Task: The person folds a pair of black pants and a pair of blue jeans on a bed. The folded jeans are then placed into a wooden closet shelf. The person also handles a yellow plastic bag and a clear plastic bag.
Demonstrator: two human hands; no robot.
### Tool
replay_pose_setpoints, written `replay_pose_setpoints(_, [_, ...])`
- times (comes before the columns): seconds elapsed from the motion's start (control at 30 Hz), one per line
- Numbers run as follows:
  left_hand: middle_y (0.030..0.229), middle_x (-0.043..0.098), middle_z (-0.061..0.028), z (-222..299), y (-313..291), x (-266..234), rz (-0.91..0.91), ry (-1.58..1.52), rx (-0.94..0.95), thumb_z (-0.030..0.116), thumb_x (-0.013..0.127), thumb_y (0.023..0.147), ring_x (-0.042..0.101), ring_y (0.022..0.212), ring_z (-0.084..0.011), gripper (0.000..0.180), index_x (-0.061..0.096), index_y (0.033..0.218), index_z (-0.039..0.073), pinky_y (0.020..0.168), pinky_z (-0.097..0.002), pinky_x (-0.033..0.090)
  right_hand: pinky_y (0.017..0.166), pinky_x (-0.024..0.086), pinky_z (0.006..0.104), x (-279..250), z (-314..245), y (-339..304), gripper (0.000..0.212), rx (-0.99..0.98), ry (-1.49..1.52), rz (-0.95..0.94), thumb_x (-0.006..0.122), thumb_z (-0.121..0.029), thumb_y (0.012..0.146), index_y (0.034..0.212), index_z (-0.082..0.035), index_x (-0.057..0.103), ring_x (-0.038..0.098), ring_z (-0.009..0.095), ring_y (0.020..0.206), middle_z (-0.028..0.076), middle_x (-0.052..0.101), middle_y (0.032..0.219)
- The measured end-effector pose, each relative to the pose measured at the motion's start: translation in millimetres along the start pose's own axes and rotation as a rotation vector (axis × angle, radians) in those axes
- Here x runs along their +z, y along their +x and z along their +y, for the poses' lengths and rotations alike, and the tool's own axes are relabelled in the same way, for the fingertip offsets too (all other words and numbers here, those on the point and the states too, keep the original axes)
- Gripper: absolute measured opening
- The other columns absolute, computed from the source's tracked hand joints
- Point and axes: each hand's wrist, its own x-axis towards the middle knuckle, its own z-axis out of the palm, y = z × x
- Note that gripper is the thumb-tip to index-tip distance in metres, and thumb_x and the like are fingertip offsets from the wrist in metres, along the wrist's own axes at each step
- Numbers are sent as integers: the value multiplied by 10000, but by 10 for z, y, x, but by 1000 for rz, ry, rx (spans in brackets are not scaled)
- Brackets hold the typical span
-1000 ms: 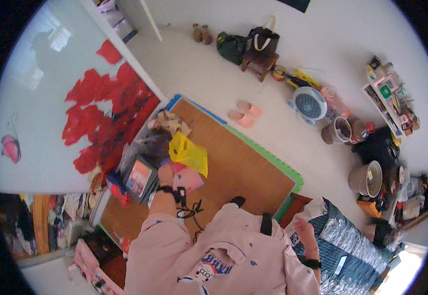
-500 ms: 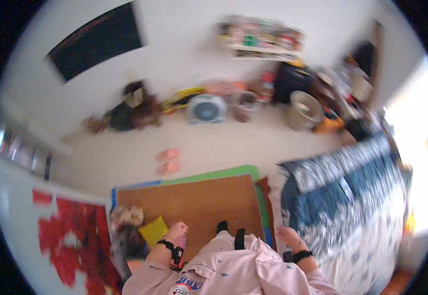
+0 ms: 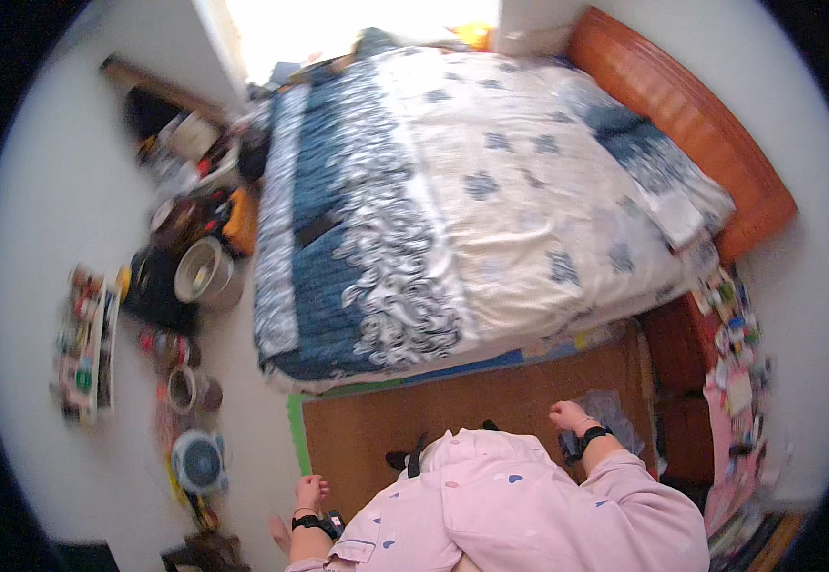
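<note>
My left hand (image 3: pixel 311 491) is loosely closed at the lower left, over the edge of the brown mat (image 3: pixel 357 419), with nothing visible in it. My right hand (image 3: pixel 570 416) is curled into a loose fist above the mat, also with nothing visible in it. Behind that wrist lies a clear plastic bag (image 3: pixel 614 419). Each wrist wears a black strap with a small dark device. Straight in front is a bed (image 3: pixel 491 219) with a cream and blue patterned cover; neither hand touches it.
A wooden headboard (image 3: pixel 710 124) closes off the bed's right end. Small items crowd a pink-covered surface (image 3: pixel 715 486) at the right. Along the left wall stand a pale bin (image 3: pixel 209 272), a blue and white fan (image 3: pixel 199 461) and a loaded wall shelf (image 3: pixel 104 343).
My view and body have turned right, so the bed shifts from the right side to straight ahead. The slippers and yellow item are out of sight. Both hands stay curled and low.
</note>
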Motion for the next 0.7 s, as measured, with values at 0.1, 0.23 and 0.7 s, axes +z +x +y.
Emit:
replay_pose_setpoints(0.1, [709, 588, -52, 629, 134, 576, -153, 181, 154, 146, 546, 897, 559, 547, -141, 118, 565, 942, 38, 466, -277, 465, 748, 521, 346, 5, 853, -552, 345, 269, 73, -36, 628, -250, 786, 1025, -2, 664, 675, 229, 813, 159, 689, 901])
replay_pose_setpoints(0.23, [724, 616, -60, 1302, 236, 1640, -329, 392, 368, 166, 560, 888, 567, 553, -137, 151, 586, 942, 28, 483, -279, 471, 684, 526, 337, 352, 1907, -1118, 254, 505, 337, 51, 627, -185, 803, 959, 10, 673, 663, 192, 737, 111, 690, 842])
replay_pose_setpoints(0.7, [675, 658, -87, 2710, 151, 4253, -679, 1253, 722, 205, 561, 862, 608, 548, -163, 247, 665, 846, -18, 533, -297, 481, 556, 508, 290, 258, 1861, -1031, 371, 651, 1013, 149, 593, -162, 871, 1200, 6, 557, 631, 149, 649, 78, 657, 887])
